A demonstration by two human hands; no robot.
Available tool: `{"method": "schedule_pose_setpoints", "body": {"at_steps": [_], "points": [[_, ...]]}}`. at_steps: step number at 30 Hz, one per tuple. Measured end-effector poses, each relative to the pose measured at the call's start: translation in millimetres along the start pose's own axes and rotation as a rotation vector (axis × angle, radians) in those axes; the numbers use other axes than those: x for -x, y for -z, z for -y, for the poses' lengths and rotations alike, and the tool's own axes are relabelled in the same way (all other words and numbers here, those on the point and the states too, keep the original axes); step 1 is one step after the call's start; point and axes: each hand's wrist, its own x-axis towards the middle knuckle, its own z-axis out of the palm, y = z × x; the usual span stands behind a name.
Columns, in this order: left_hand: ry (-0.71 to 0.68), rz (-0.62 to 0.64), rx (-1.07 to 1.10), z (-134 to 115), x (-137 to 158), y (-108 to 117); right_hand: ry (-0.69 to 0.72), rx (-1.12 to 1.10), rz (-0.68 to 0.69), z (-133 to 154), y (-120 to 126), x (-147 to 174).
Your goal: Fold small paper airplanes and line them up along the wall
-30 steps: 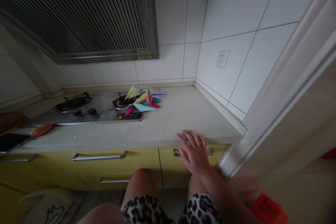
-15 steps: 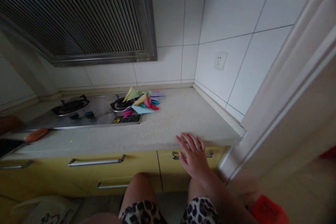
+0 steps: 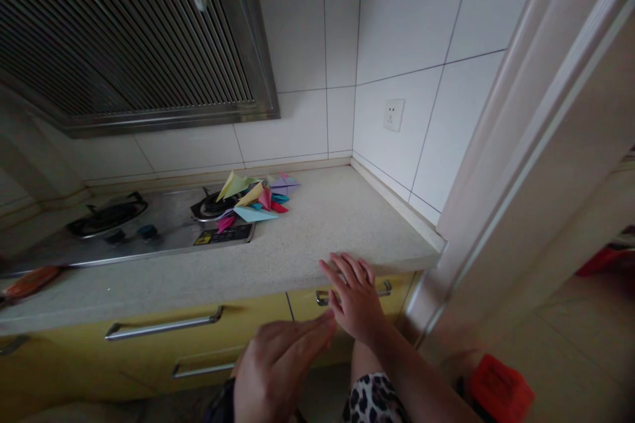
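Observation:
My right hand (image 3: 356, 301) rests at the front edge of the pale countertop (image 3: 317, 238), its fingers spread and open, with nothing in it. My left hand (image 3: 280, 367) is held up in front of the drawers. Its fingers stretch toward the right thumb, and they hold nothing I can see; whether the fingertips touch that thumb I cannot tell. Farther back, a heap of folded paper planes (image 3: 255, 197) in several colours lies partly on the counter and partly over the right burner of the gas stove (image 3: 173, 238). Neither hand touches the paper.
A steel range hood (image 3: 173, 122) hangs above the stove. Yellow drawers with a metal handle (image 3: 163, 325) sit under the counter. An orange-brown handle (image 3: 32, 283) lies at the left. A red container (image 3: 501, 390) stands on the floor beside the door frame (image 3: 476, 211).
My left hand has risen into view from below and come close to the right hand. The right hand stays on the counter edge. The view has shifted slightly right.

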Motion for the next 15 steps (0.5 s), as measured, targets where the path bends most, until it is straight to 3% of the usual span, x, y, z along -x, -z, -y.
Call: {"method": "schedule_pose_setpoints", "body": {"at_steps": [2, 6, 8, 12, 15], "points": [[0.146, 0.228, 0.120, 17.5, 22.8, -37.5, -0.004, -0.006, -0.004, 0.3, -0.2, -0.3], [0.656, 0.753, 0.140, 41.4, 99.3, -112.8, -0.015, -0.039, -0.015, 2.8, 2.0, -2.6], [0.912, 0.866, 0.219, 47.8, 129.3, -138.9, -0.024, -0.061, -0.031, 6.2, 5.7, -2.8], [0.907, 1.009, 0.190, 57.1, 148.3, -162.2, 0.016, -0.122, -0.061, 16.3, 16.1, 7.7], [0.897, 1.111, 0.151, 66.8, 148.2, -167.0, 0.104, -0.206, 0.076, 17.4, 16.0, 29.9]]}}
